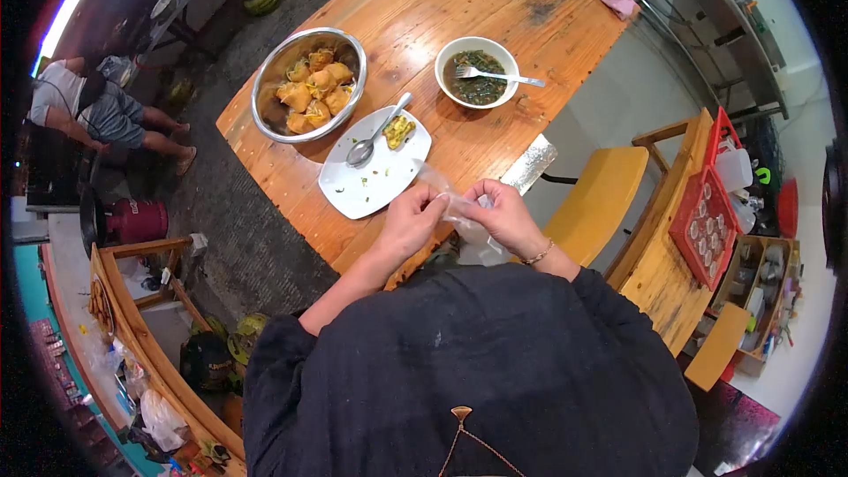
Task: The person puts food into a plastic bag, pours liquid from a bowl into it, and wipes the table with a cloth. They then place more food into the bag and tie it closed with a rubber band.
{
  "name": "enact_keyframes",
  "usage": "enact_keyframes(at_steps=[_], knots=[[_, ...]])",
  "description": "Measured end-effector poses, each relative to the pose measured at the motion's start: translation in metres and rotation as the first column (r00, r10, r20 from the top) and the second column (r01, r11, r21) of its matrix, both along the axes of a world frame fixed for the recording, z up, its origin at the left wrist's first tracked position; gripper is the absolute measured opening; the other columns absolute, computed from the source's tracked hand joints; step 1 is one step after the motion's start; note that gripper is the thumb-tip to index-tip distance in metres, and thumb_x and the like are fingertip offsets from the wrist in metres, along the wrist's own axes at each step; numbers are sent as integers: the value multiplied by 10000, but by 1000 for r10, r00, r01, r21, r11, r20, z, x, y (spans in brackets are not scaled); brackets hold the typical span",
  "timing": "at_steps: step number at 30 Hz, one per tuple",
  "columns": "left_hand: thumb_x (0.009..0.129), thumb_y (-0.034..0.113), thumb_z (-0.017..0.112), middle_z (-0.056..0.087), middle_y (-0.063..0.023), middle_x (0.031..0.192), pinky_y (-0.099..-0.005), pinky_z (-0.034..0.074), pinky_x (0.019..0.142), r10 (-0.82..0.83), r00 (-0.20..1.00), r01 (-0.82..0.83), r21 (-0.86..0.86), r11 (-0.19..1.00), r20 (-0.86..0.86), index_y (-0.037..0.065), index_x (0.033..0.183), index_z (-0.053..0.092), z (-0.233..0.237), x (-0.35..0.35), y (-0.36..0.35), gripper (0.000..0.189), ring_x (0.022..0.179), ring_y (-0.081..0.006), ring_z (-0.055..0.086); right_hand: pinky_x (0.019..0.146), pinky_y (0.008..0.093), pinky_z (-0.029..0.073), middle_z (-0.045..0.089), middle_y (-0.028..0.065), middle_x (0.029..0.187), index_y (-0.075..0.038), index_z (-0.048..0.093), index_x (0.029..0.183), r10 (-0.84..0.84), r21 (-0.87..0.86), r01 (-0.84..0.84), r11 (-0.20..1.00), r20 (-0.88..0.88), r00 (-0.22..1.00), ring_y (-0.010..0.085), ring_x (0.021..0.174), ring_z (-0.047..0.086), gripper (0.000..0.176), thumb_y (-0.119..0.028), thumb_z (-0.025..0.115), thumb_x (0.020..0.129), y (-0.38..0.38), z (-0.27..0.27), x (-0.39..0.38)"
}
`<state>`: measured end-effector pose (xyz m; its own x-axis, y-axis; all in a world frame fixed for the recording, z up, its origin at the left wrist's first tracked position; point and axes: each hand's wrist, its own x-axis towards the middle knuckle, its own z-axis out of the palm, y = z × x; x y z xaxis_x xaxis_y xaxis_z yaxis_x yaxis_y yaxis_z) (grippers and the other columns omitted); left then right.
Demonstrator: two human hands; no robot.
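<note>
Thin translucent plastic (478,241) is pinched between fingers of the left hand (413,219) and right hand (508,219), slanting far left to near right.

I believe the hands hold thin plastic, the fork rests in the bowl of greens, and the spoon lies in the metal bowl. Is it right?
Only the spoon is wrong: the head view shows it on the white plate. Left hand and right hand hold thin plastic; the fork rests in the bowl of greens.
</note>
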<state>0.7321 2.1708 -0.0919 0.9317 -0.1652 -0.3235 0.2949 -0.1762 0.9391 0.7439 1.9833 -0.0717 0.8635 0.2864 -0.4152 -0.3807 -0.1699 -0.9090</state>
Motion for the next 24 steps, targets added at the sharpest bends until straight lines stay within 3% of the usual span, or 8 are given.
enact_keyframes(at_steps=[2,4,8,10,11,14,20,24], knots=[[875,208,634,568,18,693,-237,391,549,-5,1000,5,55,998,-2,33,801,575,12,3,-8,199,602,-68,474,545,203,423,577,-25,682,-21,613,854,-13,-145,37,989,164,986,45,640,535,142,-132,690,811,-4,-9,9],[836,176,668,569,1,678,-250,400,550,-27,998,15,205,979,56,28,800,565,25,7,-12,184,615,-76,481,568,205,431,586,-16,719,-14,609,867,-85,-18,87,996,115,990,49,658,533,136,-121,681,824,-7,-3,17],[718,54,673,526,-59,687,-291,422,552,105,917,-256,366,895,385,5,776,526,32,14,-10,165,611,-150,496,629,215,448,599,9,802,-1,598,890,-106,201,73,977,157,982,59,712,528,119,-95,657,847,4,24,15],[671,3,648,501,-96,715,-306,433,556,59,790,-343,362,867,610,-4,771,509,31,19,-2,171,611,-196,506,664,219,453,602,20,837,3,595,900,-68,144,35,989,235,970,65,747,531,111,-83,646,852,8,28,10],[648,-37,631,491,-136,814,-320,450,583,43,805,-306,352,885,592,-9,775,492,34,18,3,191,660,-252,527,681,222,456,604,25,855,5,593,905,-51,114,21,993,269,962,68,765,532,107,-77,640,855,10,29,6],[658,-71,614,507,-164,913,-328,461,621,27,793,-216,241,946,608,-12,793,482,39,15,12,198,711,-262,542,692,225,457,603,20,836,12,591,891,-141,64,127,990,288,947,72,784,534,105,-71,643,852,15,24,6],[676,-113,591,526,-171,1018,-325,476,653,-229,811,76,290,954,539,-13,740,482,55,14,30,161,809,-277,570,740,264,461,588,61,917,17,540,1012,-49,-102,71,992,201,978,121,820,550,335,-220,686,825,13,1,34],[722,-94,543,561,-158,1037,-335,492,665,-202,844,31,330,943,497,-9,764,587,54,24,68,105,786,-254,601,741,283,461,559,80,884,-5,465,1068,-174,227,158,961,49,984,153,824,543,398,-173,685,782,-3,-27,37]])
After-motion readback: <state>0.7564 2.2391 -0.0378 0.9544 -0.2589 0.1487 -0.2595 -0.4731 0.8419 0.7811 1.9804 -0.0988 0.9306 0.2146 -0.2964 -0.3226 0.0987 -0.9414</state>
